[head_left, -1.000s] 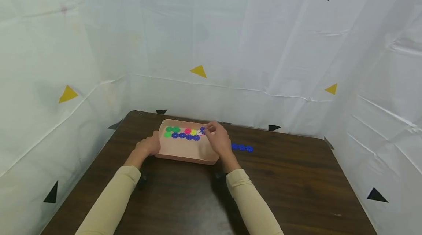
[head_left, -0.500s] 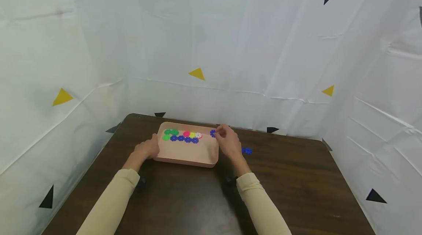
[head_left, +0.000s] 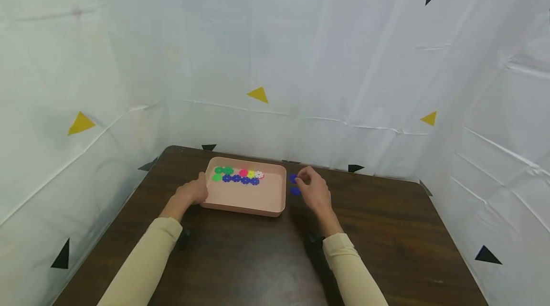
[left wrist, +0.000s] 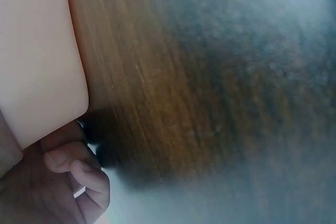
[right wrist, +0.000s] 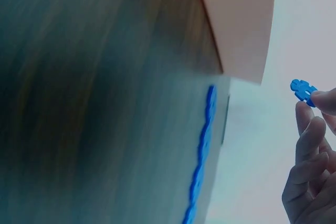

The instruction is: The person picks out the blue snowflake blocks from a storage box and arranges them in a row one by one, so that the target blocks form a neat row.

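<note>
My right hand [head_left: 315,191] pinches a blue flower-shaped plastic disc [right wrist: 302,88] between thumb and finger, just past the right side of a pale pink tray [head_left: 240,197]. Below that hand, a row of similar blue discs [right wrist: 202,145] lies on the table, mostly hidden by the hand in the head view. At the tray's left side, my left hand [head_left: 194,190] grips the rim, fingers curled by the corner in the left wrist view. Inside the tray lie green discs [head_left: 224,171], a row of blue ones [head_left: 240,180], and a pink [head_left: 243,173], a yellow [head_left: 251,174] and a white disc [head_left: 259,175].
The dark wooden table [head_left: 240,258] extends in front of the tray and off to the right. White sheeting [head_left: 301,58] with black, grey and yellow triangles hangs behind it and on both sides.
My right hand has moved rightward from over the tray to beyond its right side, carrying the blue disc along. The left hand has stayed at the tray's left rim.
</note>
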Demonstrator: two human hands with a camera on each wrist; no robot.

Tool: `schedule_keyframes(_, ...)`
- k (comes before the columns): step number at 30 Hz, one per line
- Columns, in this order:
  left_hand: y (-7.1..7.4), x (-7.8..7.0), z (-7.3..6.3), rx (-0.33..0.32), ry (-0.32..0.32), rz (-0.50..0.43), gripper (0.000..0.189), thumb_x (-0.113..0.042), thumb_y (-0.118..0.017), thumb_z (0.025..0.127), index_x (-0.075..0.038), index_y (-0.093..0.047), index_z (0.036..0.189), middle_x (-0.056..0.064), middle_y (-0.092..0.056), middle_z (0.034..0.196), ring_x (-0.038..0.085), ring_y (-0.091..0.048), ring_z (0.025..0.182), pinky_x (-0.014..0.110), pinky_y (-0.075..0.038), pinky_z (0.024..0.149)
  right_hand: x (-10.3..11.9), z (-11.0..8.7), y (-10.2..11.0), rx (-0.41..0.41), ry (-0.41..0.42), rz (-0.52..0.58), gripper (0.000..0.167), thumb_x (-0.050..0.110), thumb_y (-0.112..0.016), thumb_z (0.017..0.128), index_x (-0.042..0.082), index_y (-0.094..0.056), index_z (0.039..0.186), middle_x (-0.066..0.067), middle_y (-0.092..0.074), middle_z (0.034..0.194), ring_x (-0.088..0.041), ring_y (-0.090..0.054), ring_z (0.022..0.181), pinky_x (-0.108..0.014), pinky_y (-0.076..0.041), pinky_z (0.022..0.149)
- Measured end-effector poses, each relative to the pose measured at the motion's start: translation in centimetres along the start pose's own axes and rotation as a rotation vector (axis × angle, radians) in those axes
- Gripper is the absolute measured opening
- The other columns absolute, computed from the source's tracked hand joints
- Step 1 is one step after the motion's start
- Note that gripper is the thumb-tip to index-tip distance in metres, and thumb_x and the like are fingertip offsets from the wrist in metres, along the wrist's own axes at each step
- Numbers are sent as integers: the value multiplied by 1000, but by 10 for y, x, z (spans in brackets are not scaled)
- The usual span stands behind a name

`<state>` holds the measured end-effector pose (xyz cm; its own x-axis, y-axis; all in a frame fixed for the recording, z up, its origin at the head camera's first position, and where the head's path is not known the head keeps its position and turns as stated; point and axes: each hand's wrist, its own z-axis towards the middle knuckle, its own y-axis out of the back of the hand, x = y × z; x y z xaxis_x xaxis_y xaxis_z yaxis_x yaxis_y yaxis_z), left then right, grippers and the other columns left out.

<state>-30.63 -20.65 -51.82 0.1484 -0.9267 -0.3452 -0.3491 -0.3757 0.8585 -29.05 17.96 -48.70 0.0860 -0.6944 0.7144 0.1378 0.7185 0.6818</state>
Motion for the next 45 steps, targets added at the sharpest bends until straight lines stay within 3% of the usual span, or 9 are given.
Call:
schedule_keyframes(9,6,-3,-6,10,0,-14,63,-15,-49,107,5,-19,159,29,-64,120,39,-62,97,59,-48,100,-28,-1,26,-27,-60,-7,16,33,-69,105,21,-68,116,-5,-76,121,-29,-68,100,-49,-48,82)
schedule_keyframes(16,10,-6,-7,48,9,-16,64,-16,-46,108,5,-16,161,29,-64,123,38,-63,100,55,-49,99,-46,-2,45,-41,-124,26,21,33,-69,106,17,-69,119,-10,-76,125,-34,-68,107,-51,-48,84)
schedule_keyframes(25,7,-8,-4,22,-6,12,62,-14,-47,108,5,-18,160,27,-66,120,38,-63,96,58,-48,100,-67,-3,64,-50,-232,15,26,34,-68,106,13,-70,121,-15,-77,124,-36,-67,111,-57,-47,90)
schedule_keyframes(38,0,-3,-2,-14,8,35,64,-15,-44,109,7,-15,161,25,-65,107,38,-63,90,60,-47,99,-96,-3,71,5,-363,-14,29,33,-67,105,9,-73,120,-18,-75,125,-35,-64,108,-50,-48,87)
schedule_keyframes(45,-2,-3,-4,-24,-3,27,64,-15,-46,108,8,-16,160,22,-64,100,37,-62,85,58,-48,94,-105,0,73,40,-373,-14,29,31,-65,107,6,-73,119,-18,-75,120,-34,-65,104,-47,-48,83)
